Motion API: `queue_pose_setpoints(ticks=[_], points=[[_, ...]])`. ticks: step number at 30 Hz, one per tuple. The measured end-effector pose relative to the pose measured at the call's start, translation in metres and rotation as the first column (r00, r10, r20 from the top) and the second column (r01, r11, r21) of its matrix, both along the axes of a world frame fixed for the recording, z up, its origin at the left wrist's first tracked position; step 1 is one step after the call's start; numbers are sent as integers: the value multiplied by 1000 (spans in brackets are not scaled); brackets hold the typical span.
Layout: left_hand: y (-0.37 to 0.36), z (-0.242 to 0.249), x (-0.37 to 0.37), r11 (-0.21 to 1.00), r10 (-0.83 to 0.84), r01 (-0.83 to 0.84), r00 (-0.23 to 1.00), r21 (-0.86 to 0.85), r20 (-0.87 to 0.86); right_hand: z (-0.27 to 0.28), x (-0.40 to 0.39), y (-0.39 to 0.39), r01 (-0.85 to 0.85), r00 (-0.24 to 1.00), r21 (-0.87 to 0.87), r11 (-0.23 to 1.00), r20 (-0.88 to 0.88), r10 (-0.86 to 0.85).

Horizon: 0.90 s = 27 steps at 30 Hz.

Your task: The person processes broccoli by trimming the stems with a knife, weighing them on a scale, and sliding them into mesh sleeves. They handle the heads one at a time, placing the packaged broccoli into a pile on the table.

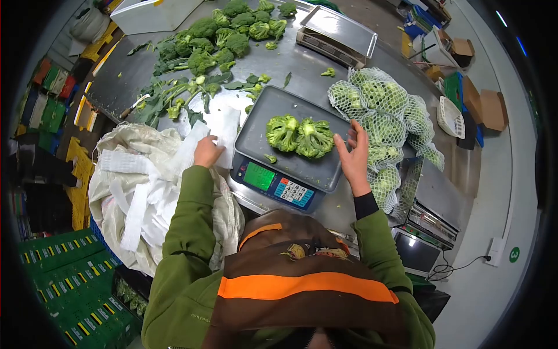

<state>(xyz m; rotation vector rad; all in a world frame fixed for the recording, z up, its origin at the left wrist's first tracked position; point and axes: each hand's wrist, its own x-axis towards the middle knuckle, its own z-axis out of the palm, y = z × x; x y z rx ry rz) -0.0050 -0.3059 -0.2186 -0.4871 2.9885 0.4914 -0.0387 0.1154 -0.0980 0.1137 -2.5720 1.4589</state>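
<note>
Two broccoli heads (297,136) lie side by side on the grey tray (256,119) of a digital scale, stems facing up, with a small loose floret (270,157) near them. The scale's green display (259,176) is lit, its digits too blurred to read. My right hand (354,152) is at the tray's right edge, thumb and fingers apart, holding nothing, close beside the broccoli. Left of the scale, my left hand (207,152) has its fingers curled on a white mesh sleeve (189,142); its fingertips are partly hidden. More white sleeves (139,203) fill an open woven sack (110,148).
Loose broccoli (226,38) is piled at the back of the metal table, with cut leaves and a knife (135,106) nearer. Netted broccoli (383,104) is stacked on the right. A second scale (337,35) stands behind; green crates (75,285) are at lower left.
</note>
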Motion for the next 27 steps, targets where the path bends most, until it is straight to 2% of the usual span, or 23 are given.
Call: queue_pose_setpoints(ticks=[1, 3, 4, 5, 6, 7, 8, 9, 10, 11, 13, 14, 15, 16, 17, 18, 19, 20, 22, 23, 24, 26, 27], points=[[-4, 8, -6, 979, 96, -76, 991, 192, -97, 12, 3, -3, 31, 995, 10, 999, -99, -30], [-5, 38, -17, 847, 280, -129, 933, 516, -225, 40, 12, -8, -18, 996, -25, 1000, -86, 16], [12, 66, -24, 655, 363, 1, 876, 756, -317, 55, 16, -12, -83, 994, -58, 995, -79, 78], [50, 122, -24, 474, 396, 134, 851, 870, -346, 70, 19, -27, -149, 984, -127, 981, -115, 135], [71, 147, -29, 358, 323, 224, 881, 907, -345, 95, 25, -41, -280, 945, -4, 960, -181, 274], [104, 186, -21, 289, 297, 206, 909, 935, -292, 112, 28, -58, -404, 872, 26, 914, -291, 394], [132, 201, -20, 148, 296, 214, 922, 966, -249, 115, 29, -71, -460, 790, 147, 875, -381, 480], [147, 210, -18, 102, 241, 221, 940, 970, -240, 114, 25, -81, -472, 750, 228, 852, -404, 524], [157, 211, -17, -5, 215, 203, 956, 979, -197, 115, 23, -86, -474, 708, 307, 825, -424, 565], [163, 211, -18, -35, 246, 206, 950, 978, -192, 112, 24, -85, -469, 710, 305, 829, -429, 559], [168, 215, -18, -69, 278, 215, 942, 974, -188, 103, 24, -81, -534, 824, 34, 845, -205, 529], [168, 220, -16, -152, 268, 177, 954, 972, -132, 101, 25, -80, -534, 824, 33, 845, -202, 529], [168, 223, -13, -233, 253, 138, 964, 963, -76, 101, 25, -79, -544, 837, -120, 831, -156, 525], [167, 218, -11, -233, 254, 136, 964, 963, -75, 100, 25, -79, -535, 843, -271, 800, -110, 526], [164, 210, -8, -210, 114, 181, 980, 961, -160, 98, 24, -77, -530, 831, -390, 753, -63, 553], [163, 207, -5, -193, -28, 230, 970, 954, -240, 96, 23, -75, -532, 830, -390, 752, -65, 554], [174, 224, 7, -31, -116, 332, 936, 943, -333, 94, 22, -73, -454, 803, -597, 661, 47, 594], [175, 229, 10, -28, -115, 333, 936, 942, -334, 93, 22, -71, -327, 749, -768, 551, 145, 646], [176, 234, 13, 160, -163, 474, 878, 866, -450, 94, 20, -68, -321, 731, -802, 504, 128, 670], [172, 234, 15, -1, -161, 317, 936, 948, -313, 95, 19, -63, -252, 680, -887, 388, 123, 723], [166, 231, 14, -1, -162, 319, 935, 948, -315, 96, 18, -58, -169, 627, -949, 267, 106, 772], [153, 215, 4, -84, -116, 186, 974, 979, -195, 94, 21, -50, -184, 637, -948, 260, 86, 766], [143, 183, -7, -361, 10, 173, 983, 916, -182, 91, 22, -49, -196, 646, -947, 253, 70, 760]])
